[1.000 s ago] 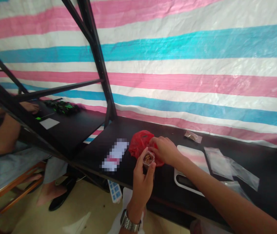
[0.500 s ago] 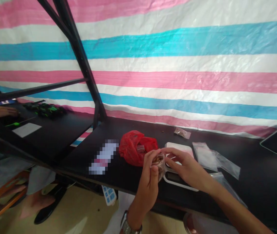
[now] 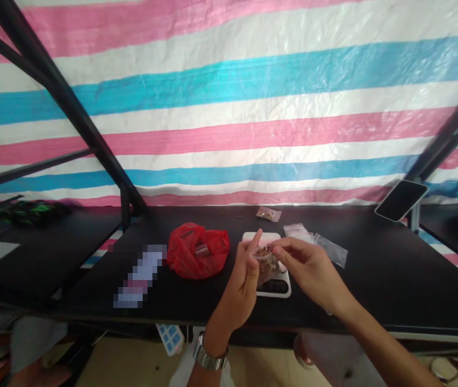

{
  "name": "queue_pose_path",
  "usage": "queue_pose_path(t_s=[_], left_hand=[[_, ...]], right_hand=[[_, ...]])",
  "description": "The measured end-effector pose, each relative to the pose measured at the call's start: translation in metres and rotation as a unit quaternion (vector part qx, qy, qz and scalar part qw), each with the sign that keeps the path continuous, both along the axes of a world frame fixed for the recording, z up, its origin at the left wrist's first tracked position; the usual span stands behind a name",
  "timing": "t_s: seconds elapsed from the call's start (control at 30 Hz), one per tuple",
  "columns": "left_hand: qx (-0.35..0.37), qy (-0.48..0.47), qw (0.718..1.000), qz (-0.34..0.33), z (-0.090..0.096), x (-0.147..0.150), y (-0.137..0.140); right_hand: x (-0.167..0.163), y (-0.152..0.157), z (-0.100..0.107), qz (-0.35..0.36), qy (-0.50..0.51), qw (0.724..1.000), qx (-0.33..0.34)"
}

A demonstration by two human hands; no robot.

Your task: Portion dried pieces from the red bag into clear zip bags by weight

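Observation:
My left hand [image 3: 243, 279] is closed around a small clear plastic bag [image 3: 267, 266] with brown pieces inside, its mouth facing up. At the bag's rim, the fingers of my right hand [image 3: 312, 266] are pinched together; whether they also hold a brown piece is too small to tell. Both hands are above a white digital scale [image 3: 273, 293], which they partly hide along with its platform. To the left of them lies a crumpled red plastic bag [image 3: 184, 260] with a clear packet [image 3: 202, 250] in its opening.
Behind the scale lies a small filled packet [image 3: 268, 214]. Flat clear bags [image 3: 331, 250] lie to the right, and a phone [image 3: 401, 200] leans at the back right. A blurred-out sheet [image 3: 140, 277] lies at left. Black frame bars [image 3: 104, 148] slant up beside the table.
The view has swung to the right and levelled. My hands stay on the clear bag; its opening and the brown pieces now show more plainly, and my left index finger points up.

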State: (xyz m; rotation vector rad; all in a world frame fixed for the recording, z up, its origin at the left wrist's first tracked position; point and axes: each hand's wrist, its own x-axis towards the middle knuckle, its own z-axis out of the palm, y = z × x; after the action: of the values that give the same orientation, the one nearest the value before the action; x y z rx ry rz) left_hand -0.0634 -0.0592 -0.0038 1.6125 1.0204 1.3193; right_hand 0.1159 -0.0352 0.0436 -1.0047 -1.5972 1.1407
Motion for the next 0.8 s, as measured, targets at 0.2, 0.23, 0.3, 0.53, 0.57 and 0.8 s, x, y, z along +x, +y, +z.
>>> queue_pose_path(t_s=[0.2, 0.23, 0.3, 0.53, 0.57, 0.8], left_hand=[[-0.027, -0.046, 0.998, 0.046, 0.016, 0.013, -0.003], [-0.029, -0.043, 0.997, 0.058, 0.019, 0.014, -0.004], [-0.027, -0.032, 0.996, 0.076, 0.024, 0.016, -0.008], [-0.052, -0.064, 0.994, 0.071, 0.016, 0.016, -0.019], [-0.06, -0.096, 0.99, 0.085, 0.011, 0.014, -0.018], [-0.11, -0.233, 0.935, 0.245, -0.024, -0.018, 0.005]], right_hand=[[0.002, 0.0, 0.001, -0.051, 0.037, 0.998, -0.025], [0.003, -0.002, 0.001, -0.052, 0.037, 0.998, -0.024], [0.003, -0.006, 0.001, -0.054, 0.033, 0.998, -0.024], [-0.009, -0.004, -0.004, -0.014, 0.01, 0.999, -0.036], [-0.015, 0.0, -0.006, 0.001, -0.004, 1.0, -0.03], [-0.084, 0.049, -0.025, 0.108, -0.091, 0.99, -0.029]])
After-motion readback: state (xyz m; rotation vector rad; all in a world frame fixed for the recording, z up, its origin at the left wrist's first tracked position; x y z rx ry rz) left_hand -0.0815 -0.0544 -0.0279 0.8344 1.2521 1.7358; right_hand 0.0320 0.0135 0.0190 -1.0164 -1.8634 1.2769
